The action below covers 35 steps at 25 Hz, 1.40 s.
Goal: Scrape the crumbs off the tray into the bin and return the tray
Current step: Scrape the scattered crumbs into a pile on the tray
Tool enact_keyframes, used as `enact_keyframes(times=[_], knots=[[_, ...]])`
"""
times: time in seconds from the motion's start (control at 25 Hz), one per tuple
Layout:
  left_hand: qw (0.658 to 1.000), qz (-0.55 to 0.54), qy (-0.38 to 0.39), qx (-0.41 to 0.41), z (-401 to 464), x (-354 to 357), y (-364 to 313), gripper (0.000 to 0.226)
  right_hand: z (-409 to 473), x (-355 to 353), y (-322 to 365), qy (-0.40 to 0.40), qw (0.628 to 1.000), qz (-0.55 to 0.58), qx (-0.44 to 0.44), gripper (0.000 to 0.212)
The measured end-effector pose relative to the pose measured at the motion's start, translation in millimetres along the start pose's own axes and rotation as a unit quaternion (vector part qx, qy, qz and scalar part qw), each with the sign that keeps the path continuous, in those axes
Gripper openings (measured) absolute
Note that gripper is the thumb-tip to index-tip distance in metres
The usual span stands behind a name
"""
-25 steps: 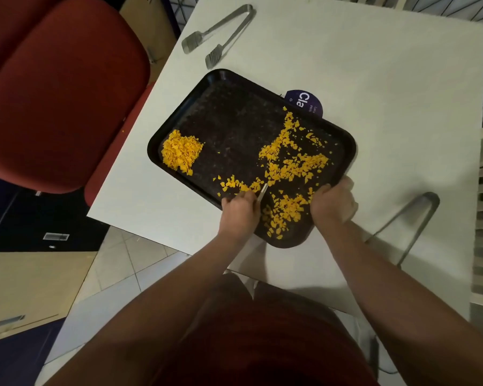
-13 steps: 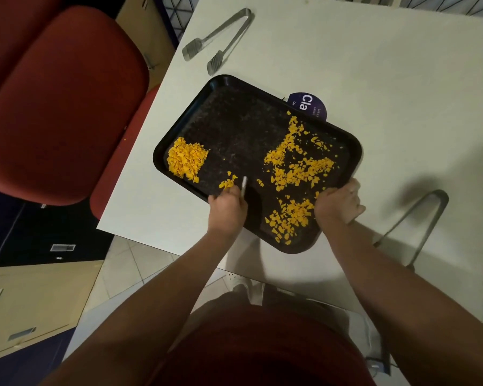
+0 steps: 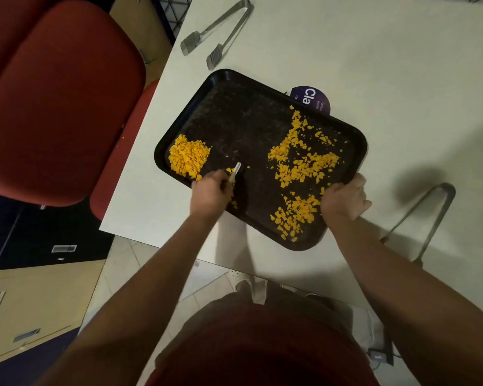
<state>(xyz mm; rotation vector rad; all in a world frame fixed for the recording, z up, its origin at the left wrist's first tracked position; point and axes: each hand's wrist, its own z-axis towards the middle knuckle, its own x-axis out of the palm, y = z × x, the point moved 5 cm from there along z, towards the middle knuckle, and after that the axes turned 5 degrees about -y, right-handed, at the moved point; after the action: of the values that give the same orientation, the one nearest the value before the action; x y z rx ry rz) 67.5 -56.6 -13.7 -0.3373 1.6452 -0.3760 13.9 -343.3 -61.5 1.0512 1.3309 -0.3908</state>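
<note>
A black tray (image 3: pixel 243 118) lies at an angle on the white table (image 3: pixel 373 57). A gathered heap of orange crumbs (image 3: pixel 188 156) sits in its left corner, and loose crumbs (image 3: pixel 301 162) are spread over its right half. My left hand (image 3: pixel 211 192) is over the tray's near edge, shut on a small pale scraper (image 3: pixel 235 171) whose tip touches the tray just right of the heap. My right hand (image 3: pixel 343 199) grips the tray's right rim. No bin is in view.
Metal tongs (image 3: pixel 218 34) lie at the table's far left. Second tongs (image 3: pixel 426 218) lie right of my right hand. A dark round sticker (image 3: pixel 315 99) peeks from behind the tray. A red chair (image 3: pixel 59 101) stands left of the table.
My left hand has swept the scraper leftward across the tray, pushing a few crumbs toward the heap in the left corner. My right hand has kept its grip on the rim.
</note>
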Motion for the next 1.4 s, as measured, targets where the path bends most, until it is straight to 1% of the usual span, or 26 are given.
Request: enact_keyframes(times=[0.04,0.08,0.16,0.2,0.28,0.36,0.44,0.48,0.52,0.64,0.72,0.88,0.92,0.96,1.0,1.04,1.12,1.2,1.32,1.4], knots=[[0.999,-0.025,0.016,0.033,3,-8,7,0.017,0,0,0,-0.002,1.0,-0.001,-0.001,0.044],[0.996,-0.037,0.052,0.059,4,-13,12,0.017,0,-1,1,-0.004,1.0,0.0,-0.001,0.044],[0.986,-0.029,0.141,0.088,2,-17,17,0.016,0,-2,1,-0.006,1.0,0.002,-0.002,0.043],[0.98,-0.018,0.172,0.099,-1,-16,17,0.017,0,-2,1,-0.005,1.0,0.003,-0.002,0.043],[0.975,-0.003,0.196,0.101,-8,-12,14,0.016,-1,-2,0,-0.002,1.0,0.0,-0.003,0.042],[0.983,0.019,0.17,0.066,-6,-16,12,0.015,-1,-1,0,-0.003,1.0,-0.004,-0.004,0.042],[0.991,0.069,0.112,0.017,2,-29,12,0.014,0,-1,0,-0.004,1.0,-0.003,-0.003,0.041],[0.992,0.085,0.094,0.011,3,-33,10,0.014,0,-1,0,-0.003,1.0,-0.003,-0.004,0.041],[0.992,0.083,0.096,0.018,2,-34,5,0.014,0,-1,0,-0.003,1.0,-0.002,-0.003,0.041],[0.983,0.055,0.163,0.07,-7,-22,-14,0.017,0,0,-1,-0.003,1.0,-0.001,-0.001,0.042],[0.98,0.083,0.167,0.063,-6,-18,-15,0.019,0,1,-1,-0.004,1.0,-0.004,-0.002,0.042],[0.986,0.13,0.085,-0.052,6,-38,10,0.018,0,3,-1,-0.004,1.0,-0.004,-0.001,0.042],[0.989,0.122,0.064,-0.056,7,-41,12,0.019,1,3,-1,-0.005,1.0,-0.001,-0.001,0.042],[0.993,0.098,0.052,-0.042,7,-43,9,0.02,1,3,-1,-0.006,1.0,0.003,-0.001,0.042],[0.996,0.067,0.055,-0.015,5,-41,2,0.02,1,4,-1,-0.006,1.0,0.007,-0.001,0.041],[0.996,0.042,0.074,0.012,2,-37,-6,0.019,1,3,-1,-0.006,1.0,0.009,-0.001,0.041],[0.991,0.038,0.124,0.038,-4,-27,-15,0.019,0,2,-1,-0.003,1.0,0.007,0.002,0.04],[0.988,0.065,0.14,0.024,-3,-25,-9,0.019,0,0,-1,-0.004,1.0,0.003,0.001,0.04],[0.984,0.125,0.121,-0.04,5,-39,10,0.018,1,0,-1,-0.005,1.0,-0.004,0.002,0.04],[0.984,0.124,0.111,-0.064,9,-45,12,0.018,0,0,-1,-0.004,1.0,-0.007,0.004,0.04]])
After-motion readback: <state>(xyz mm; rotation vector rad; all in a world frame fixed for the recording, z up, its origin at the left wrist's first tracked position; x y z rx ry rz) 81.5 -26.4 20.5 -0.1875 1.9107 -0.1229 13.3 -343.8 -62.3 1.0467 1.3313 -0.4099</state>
